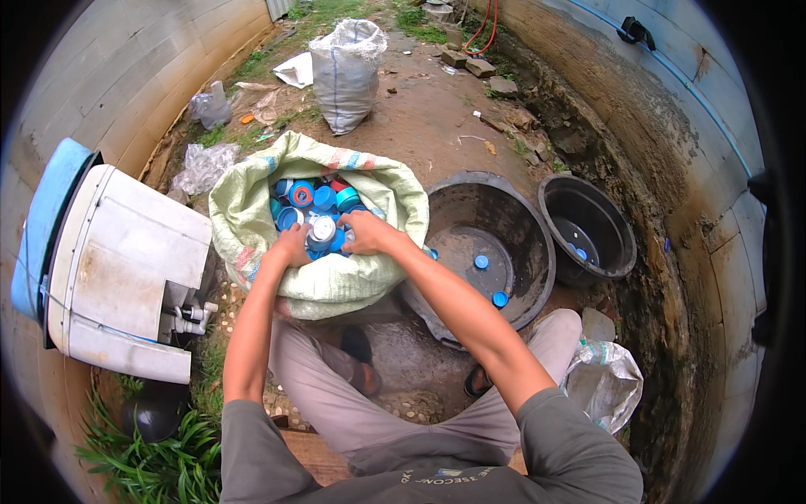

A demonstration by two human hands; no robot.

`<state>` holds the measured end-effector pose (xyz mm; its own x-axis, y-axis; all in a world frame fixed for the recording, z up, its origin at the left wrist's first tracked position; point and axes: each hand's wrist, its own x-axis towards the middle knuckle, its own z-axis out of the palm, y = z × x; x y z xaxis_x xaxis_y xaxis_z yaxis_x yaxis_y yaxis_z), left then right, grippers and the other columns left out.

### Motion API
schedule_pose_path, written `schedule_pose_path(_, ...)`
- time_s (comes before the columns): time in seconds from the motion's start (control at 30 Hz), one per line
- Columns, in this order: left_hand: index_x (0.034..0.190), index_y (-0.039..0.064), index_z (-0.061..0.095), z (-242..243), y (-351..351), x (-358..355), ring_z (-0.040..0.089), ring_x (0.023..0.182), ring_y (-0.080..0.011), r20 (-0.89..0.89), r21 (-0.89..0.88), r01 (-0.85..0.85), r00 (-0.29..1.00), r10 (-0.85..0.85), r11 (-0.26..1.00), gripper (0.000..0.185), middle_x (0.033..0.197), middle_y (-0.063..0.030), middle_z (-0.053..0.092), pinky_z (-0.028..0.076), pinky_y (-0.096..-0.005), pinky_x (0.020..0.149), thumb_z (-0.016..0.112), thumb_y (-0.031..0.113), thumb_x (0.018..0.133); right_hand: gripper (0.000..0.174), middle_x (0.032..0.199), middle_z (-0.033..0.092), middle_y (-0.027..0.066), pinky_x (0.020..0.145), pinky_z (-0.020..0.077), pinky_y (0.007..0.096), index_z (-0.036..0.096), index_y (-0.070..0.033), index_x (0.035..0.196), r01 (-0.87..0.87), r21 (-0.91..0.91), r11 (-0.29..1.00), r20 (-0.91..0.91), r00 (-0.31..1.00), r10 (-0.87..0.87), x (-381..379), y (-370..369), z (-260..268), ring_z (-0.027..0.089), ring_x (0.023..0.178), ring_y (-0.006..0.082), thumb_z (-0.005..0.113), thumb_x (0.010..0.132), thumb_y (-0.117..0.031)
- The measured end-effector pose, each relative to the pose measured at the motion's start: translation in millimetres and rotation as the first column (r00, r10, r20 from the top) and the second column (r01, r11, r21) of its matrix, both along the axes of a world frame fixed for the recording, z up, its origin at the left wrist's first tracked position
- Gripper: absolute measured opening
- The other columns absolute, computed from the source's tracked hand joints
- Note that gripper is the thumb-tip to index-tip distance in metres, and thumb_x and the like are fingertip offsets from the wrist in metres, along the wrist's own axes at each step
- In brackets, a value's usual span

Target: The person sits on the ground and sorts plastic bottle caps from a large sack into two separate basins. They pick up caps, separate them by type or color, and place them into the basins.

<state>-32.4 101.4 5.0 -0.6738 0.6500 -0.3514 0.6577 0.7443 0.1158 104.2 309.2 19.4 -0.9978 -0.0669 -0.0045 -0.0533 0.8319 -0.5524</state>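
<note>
A pale green woven sack (334, 286) with a rolled-down rim stands open before me, holding many plastic caps, mostly blue. Both my hands reach in over its near rim. My left hand (291, 244) is at the left of a white-topped clear plastic piece (323, 230), its fingertips down among the caps. On the other side of that piece is my right hand (371, 233), fingers bent, close to a small clear piece. A blue cap with a red ring (301, 193) and a teal cap (347, 199) lie farther back. The fingertips are partly hidden, so any grip is unclear.
A large black tub (466, 246) with a few blue caps stands right of the sack. Beyond it is a smaller black bucket (620, 252). A white woven sack (346, 82) stands ahead, a whitish appliance casing (126, 252) at left, another sack (604, 390) at right.
</note>
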Motion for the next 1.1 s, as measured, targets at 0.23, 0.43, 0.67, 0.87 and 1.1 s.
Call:
schedule_pose_path(0.23, 0.161, 0.018, 0.02, -8, -6, 13, 0.05, 0.136, -0.0441, -0.034, -0.118, -0.013, 0.999, 0.009, 0.993, 0.119, 0.15, -0.0259, 0.045, 0.047, -0.0507, 0.109, 0.087, 0.041, 0.065, 0.1, 0.143, 0.053, 0.0259, 0.105, 0.0502, 0.049, 0.041, -0.018, 0.155, -0.048, 0.353, 0.934, 0.339, 0.937, -0.08, -22, -8, -25, 0.06, 0.126, 0.04, 0.08, 0.07, -0.054)
schedule_pose_path(0.43, 0.164, 0.019, 0.008, -5, 10, 14, 0.057, 0.129, -0.0458, -0.035, -0.189, -0.015, 0.999, 0.009, 0.982, 0.127, 0.148, -0.0322, 0.045, 0.049, -0.0499, 0.107, 0.084, 0.05, 0.067, 0.088, 0.148, 0.045, 0.0267, 0.104, 0.0512, 0.049, 0.044, -0.022, 0.152, -0.06, 0.284, 0.957, 0.333, 0.942, -0.04, -37, -23, -45, 0.058, 0.127, 0.0453, 0.079, 0.075, -0.047)
schedule_pose_path(0.67, 0.163, 0.015, 0.013, -17, 11, 14, 0.057, 0.129, -0.0467, -0.034, -0.151, 0.015, 0.999, -0.021, 0.988, 0.122, 0.143, -0.0333, 0.049, 0.048, -0.0482, 0.107, 0.082, 0.05, 0.069, 0.087, 0.152, 0.04, 0.0257, 0.11, 0.0461, 0.0531, 0.044, -0.023, 0.152, -0.046, 0.042, 0.998, 0.381, 0.924, 0.026, -33, -30, -52, 0.053, 0.131, 0.0484, 0.082, 0.075, -0.042)
schedule_pose_path(0.87, 0.145, 0.008, 0.039, -25, -5, 9, 0.061, 0.117, -0.0499, 0.094, 0.236, 0.088, 0.989, -0.113, 0.968, 0.096, 0.122, -0.0344, 0.062, 0.05, -0.0517, 0.098, 0.085, 0.042, 0.068, 0.087, 0.149, 0.046, 0.0242, 0.111, 0.043, 0.0504, 0.048, -0.015, 0.146, 0.012, -0.076, 0.997, 0.341, 0.94, 0.015, -30, -24, -55, 0.047, 0.137, 0.0448, 0.086, 0.071, -0.04)
schedule_pose_path(1.1, 0.14, 0.006, 0.047, -26, -4, 15, 0.065, 0.11, -0.0457, -0.098, 0.529, 0.203, 0.979, -0.179, 0.824, 0.08, 0.109, -0.028, 0.068, 0.051, -0.0506, 0.091, 0.084, 0.022, 0.071, 0.06, 0.113, 0.071, 0.0238, 0.096, 0.0529, 0.0452, 0.067, -0.011, 0.116, 0.35, -0.371, 0.86, 0.025, 0.93, -0.368, -23, -19, -77, 0.067, 0.111, 0.0419, 0.089, 0.063, -0.027)
